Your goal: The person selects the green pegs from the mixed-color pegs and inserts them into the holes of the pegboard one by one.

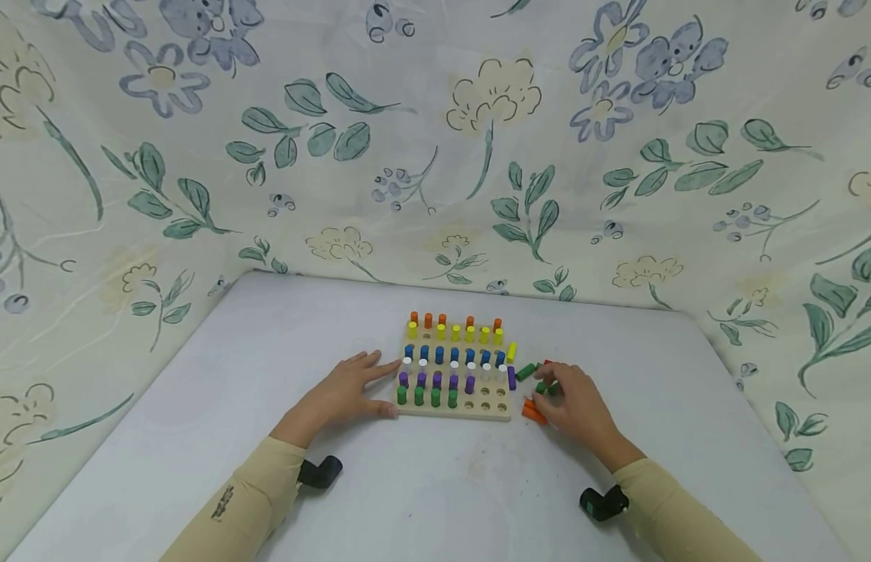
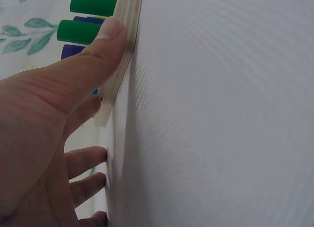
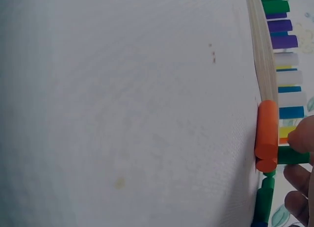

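A wooden pegboard (image 1: 449, 413) lies on the white table, with rows of orange, yellow, blue, white, purple and green pegs upright in it. Bare holes show at its front right. My left hand (image 1: 346, 387) rests at the board's left side, fingers spread, with thumb and index finger touching its edge; in the left wrist view the thumb (image 2: 110, 33) lies against the wood. Right of the board, my right hand (image 1: 576, 406) pinches a green peg (image 3: 293, 156) between thumb and fingers. Loose orange pegs (image 1: 534, 412) lie just beside that hand.
Other loose pegs lie along the board's right side: a yellow peg (image 1: 512, 352), a purple peg (image 1: 511, 378), a green peg (image 1: 526, 371) and a red peg (image 1: 549, 361) partly behind the right hand. A floral cloth (image 1: 421, 156) hangs behind the table (image 1: 435, 499).
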Demonstrator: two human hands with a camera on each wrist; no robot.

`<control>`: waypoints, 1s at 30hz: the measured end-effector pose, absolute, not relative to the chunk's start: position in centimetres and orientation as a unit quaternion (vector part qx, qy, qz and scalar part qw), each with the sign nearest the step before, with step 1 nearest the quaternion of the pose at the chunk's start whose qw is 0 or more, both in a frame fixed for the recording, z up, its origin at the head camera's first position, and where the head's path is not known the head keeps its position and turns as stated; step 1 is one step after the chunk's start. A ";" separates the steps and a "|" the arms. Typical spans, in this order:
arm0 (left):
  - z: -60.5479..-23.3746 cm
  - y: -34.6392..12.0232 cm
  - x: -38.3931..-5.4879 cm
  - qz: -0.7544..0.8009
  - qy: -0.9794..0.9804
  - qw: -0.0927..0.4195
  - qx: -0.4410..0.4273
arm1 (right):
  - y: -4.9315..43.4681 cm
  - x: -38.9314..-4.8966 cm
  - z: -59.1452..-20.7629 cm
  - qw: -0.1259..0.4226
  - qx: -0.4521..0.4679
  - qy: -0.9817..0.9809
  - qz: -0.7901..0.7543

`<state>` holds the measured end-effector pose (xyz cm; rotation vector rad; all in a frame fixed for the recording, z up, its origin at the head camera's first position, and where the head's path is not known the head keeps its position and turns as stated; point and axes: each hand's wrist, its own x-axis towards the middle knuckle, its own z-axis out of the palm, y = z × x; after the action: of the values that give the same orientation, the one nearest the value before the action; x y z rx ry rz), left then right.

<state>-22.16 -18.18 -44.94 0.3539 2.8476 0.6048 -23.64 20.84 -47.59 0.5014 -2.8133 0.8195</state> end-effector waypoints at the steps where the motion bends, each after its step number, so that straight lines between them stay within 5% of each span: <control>1: -45.0 -18.2 -22.2 0.205 0.966 0.104 0.120 | 20.8 -23.6 -47.6 0.084 0.168 -0.943 0.275; 30: -45.0 -18.2 -22.2 0.204 0.966 0.109 0.118 | 20.4 -23.4 -46.9 0.102 0.187 -0.933 0.290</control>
<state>-22.24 -18.15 -44.98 0.3460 2.8395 0.5983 -23.43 20.40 -46.91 0.5511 -2.7546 0.8556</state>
